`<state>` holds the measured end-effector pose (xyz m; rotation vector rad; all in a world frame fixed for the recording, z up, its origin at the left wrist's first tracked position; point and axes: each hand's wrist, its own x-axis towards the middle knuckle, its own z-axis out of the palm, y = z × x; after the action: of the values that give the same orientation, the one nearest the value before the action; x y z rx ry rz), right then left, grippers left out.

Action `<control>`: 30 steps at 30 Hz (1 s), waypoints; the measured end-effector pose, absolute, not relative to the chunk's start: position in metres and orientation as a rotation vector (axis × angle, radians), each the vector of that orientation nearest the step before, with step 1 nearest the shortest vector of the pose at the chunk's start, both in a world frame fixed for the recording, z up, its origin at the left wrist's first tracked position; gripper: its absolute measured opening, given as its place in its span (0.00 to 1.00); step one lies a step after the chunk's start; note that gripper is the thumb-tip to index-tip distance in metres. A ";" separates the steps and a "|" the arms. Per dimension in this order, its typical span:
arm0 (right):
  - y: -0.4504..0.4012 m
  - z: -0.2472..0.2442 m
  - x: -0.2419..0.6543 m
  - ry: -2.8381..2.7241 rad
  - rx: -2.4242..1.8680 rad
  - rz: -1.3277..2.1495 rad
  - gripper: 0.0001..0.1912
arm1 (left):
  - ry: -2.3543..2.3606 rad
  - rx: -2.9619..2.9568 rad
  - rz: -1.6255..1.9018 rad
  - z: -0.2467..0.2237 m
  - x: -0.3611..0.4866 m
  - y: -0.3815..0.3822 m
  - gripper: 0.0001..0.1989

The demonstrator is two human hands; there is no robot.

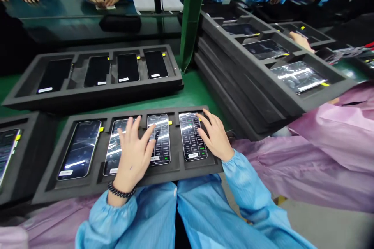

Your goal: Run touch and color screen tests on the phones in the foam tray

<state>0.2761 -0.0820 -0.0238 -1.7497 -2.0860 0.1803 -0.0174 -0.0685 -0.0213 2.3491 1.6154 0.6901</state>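
Note:
A dark foam tray (175, 167) lies in front of me, with several smartphones set in its slots. My left hand (133, 157) is open, its fingers spread over the second smartphone (110, 159) and the left side of the third smartphone (162, 144). That third screen is lit with a grid of labelled cells. My right hand (214, 136) is open too, fingertips at the right side of the rightmost smartphone (189, 140), whose grid has some green cells. I cannot tell whether the fingertips touch the glass. The leftmost smartphone (80, 149) has a dark screen.
Another foam tray (128, 87) of dark-screened phones lies behind mine. Stacked foam trays (233, 81) rise at the right, beside a green post (189, 19). A further tray (35, 155) borders mine at left. Pink sleeves (292, 163) flank me; people in blue sit opposite.

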 end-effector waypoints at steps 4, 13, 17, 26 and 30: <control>-0.083 -0.028 0.277 -2.005 -1.732 0.249 0.25 | 1.561 2.480 0.461 -0.020 0.003 -0.050 0.24; -0.091 -0.028 0.281 -1.969 -1.662 0.280 0.24 | 1.620 2.372 0.704 -0.020 -0.017 -0.069 0.25; -0.116 -0.027 0.278 -2.036 -1.650 0.305 0.25 | 1.556 2.339 0.834 -0.029 -0.038 -0.105 0.24; -0.157 -0.034 0.277 -2.183 -1.417 0.272 0.22 | 1.414 2.694 1.033 -0.056 -0.065 -0.138 0.28; -0.155 -0.036 0.278 -2.294 -1.384 0.209 0.24 | 1.453 2.702 0.878 -0.052 -0.060 -0.135 0.33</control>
<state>0.2780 -0.1549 -0.0359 -1.3838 -2.2937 0.2094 -0.0596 -0.1349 -0.0518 2.7019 1.4532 0.8777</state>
